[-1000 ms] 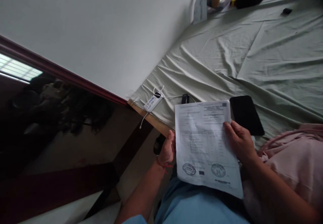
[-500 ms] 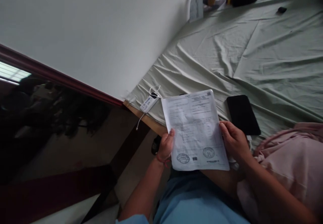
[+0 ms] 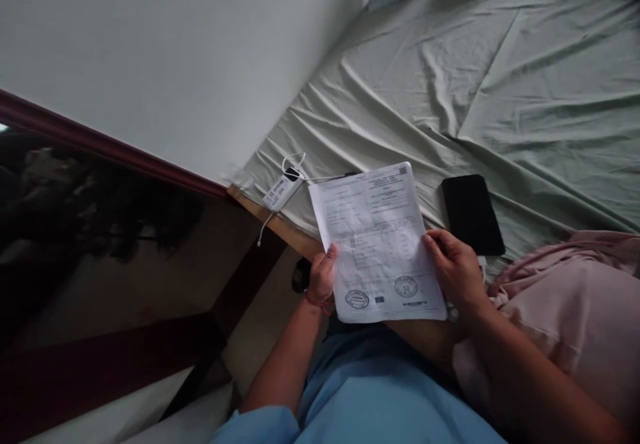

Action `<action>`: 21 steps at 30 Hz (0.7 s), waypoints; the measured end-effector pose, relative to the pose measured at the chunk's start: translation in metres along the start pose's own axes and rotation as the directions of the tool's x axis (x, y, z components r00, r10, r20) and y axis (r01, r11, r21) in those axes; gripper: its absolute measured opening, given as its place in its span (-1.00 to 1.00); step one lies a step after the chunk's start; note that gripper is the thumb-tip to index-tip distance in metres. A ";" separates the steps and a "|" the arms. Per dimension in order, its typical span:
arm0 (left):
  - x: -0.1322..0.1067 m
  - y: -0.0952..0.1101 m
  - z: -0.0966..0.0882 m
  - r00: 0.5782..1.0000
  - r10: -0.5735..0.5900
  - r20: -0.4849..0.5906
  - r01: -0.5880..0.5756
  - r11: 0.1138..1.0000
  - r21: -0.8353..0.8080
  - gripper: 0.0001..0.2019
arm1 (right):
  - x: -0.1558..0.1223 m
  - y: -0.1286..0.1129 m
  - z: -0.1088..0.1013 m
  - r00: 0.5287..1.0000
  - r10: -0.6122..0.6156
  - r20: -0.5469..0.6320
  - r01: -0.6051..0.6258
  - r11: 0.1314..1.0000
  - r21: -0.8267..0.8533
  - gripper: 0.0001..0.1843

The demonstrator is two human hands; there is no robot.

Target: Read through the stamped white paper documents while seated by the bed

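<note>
A printed paper document (image 3: 375, 237) with two round stamps near its bottom is held up in front of me over the edge of a bed. My left hand (image 3: 323, 274) pinches its left edge, a red string round the wrist. My right hand (image 3: 453, 267) grips its right edge, thumb on the front of the sheet. A black phone (image 3: 471, 214) lies on the sheet just right of the paper.
The bed has a wrinkled grey-green sheet (image 3: 500, 97). A white power bank with a cable (image 3: 281, 191) lies at the bed's near corner by the white wall (image 3: 175, 51). A pink cloth (image 3: 575, 297) lies at right. Small items sit at the bed's far end.
Both hands have moved the paper up and to the left, away from my lap, and it now looks smaller. The view has shifted slightly.
</note>
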State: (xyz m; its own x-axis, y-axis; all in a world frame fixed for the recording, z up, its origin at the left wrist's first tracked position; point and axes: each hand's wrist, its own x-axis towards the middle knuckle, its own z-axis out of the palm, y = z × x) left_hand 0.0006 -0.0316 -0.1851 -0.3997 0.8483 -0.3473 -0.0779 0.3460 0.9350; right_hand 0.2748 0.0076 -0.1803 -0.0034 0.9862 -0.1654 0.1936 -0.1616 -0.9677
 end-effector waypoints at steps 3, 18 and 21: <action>0.002 -0.001 -0.004 0.999 0.035 -0.036 -0.033 0.998 0.058 -0.38 | 0.000 0.001 0.001 1.000 -0.011 -0.005 0.011 0.999 -0.032 -0.50; 0.006 -0.009 -0.011 0.975 0.209 -0.078 -0.193 0.966 0.173 -0.48 | 0.002 -0.001 0.000 1.000 0.009 0.007 -0.009 0.998 -0.055 -0.46; 0.002 -0.001 -0.007 0.974 0.207 -0.094 -0.189 0.968 0.167 -0.52 | 0.002 -0.001 0.000 1.000 0.017 0.002 -0.017 0.999 -0.033 -0.46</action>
State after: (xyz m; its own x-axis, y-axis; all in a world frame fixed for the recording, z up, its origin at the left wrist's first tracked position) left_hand -0.0062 -0.0326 -0.1858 -0.4910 0.8601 -0.1383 0.1526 0.2412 0.9584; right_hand 0.2744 0.0093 -0.1793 -0.0024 0.9832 -0.1824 0.2260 -0.1771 -0.9579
